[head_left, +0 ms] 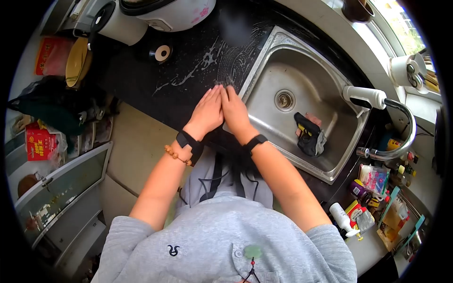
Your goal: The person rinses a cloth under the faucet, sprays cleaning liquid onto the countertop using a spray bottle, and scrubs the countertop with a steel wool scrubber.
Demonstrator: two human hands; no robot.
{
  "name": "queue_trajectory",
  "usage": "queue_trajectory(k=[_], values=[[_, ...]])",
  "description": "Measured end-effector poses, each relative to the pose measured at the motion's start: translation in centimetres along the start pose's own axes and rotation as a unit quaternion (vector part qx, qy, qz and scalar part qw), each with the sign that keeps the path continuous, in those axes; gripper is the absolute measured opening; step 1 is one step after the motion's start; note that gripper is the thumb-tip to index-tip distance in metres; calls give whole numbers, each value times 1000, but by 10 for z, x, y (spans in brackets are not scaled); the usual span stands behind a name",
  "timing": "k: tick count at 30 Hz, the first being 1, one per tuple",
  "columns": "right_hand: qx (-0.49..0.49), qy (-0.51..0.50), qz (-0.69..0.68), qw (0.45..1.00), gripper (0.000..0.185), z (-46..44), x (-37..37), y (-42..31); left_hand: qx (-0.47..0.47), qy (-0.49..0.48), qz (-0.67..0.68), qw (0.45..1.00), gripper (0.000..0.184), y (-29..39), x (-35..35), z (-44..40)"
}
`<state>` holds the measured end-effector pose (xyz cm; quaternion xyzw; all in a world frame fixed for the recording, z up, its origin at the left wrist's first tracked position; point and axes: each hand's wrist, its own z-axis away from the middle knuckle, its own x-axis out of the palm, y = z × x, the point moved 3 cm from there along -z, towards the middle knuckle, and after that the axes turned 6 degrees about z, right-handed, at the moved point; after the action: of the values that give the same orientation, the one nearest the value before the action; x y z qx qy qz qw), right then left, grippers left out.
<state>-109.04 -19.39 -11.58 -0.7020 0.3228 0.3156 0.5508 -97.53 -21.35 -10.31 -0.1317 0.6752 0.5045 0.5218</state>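
Note:
My left hand [206, 113] and my right hand [234, 112] lie side by side, touching, over the front edge of the black countertop [137, 80], just left of the steel sink [257, 78]. Both have their backs up and their fingers stretched out, with nothing held. Wet, whitish streaks mark the counter beyond the fingertips. In the sink, a dark bundled cloth [309, 137] with yellow and pink parts rests to the right of the drain [285, 100].
A chrome faucet [408, 137] with a white head [365, 96] stands right of the sink. Behind are a rice cooker [174, 16] and a grey-white pot [120, 26]. Bottles and packets crowd the lower right, near a white spray bottle [340, 216]. Shelves with a glass door [61, 184] stand left.

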Motion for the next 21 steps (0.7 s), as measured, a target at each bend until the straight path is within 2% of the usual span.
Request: queue_trajectory(k=[1,2,4,7,10,14,15,18,21], values=[[17,-39,-10,999,35,12,0,-4,-5,-6,0,1000,48,5,1,12],[4,-21,-43,999,39,30,3,-6,-10,-13,-2,1000,48,9,4,28],[-26,-52,-33,998,43,61,9,-18,-24,-16,-11,1000,50,13,13,72],[-127,-64,89,986,42,78,24,-37,-41,-4,-14,999,52,9,17,107],[-128,-25,96,987,42,56,27,-30,-30,10,-14,999,52,-2,18,92],[-32,12,92,995,36,14,12,0,20,14,-19,1000,50,-8,17,29],[25,-1,55,998,33,12,10,2,24,0,-23,999,50,-4,18,24],[50,-87,5,995,36,29,7,-17,36,-12,10,999,53,-5,12,52],[-62,-45,30,997,36,38,46,-60,-47,-19,14,999,54,-32,-11,100]])
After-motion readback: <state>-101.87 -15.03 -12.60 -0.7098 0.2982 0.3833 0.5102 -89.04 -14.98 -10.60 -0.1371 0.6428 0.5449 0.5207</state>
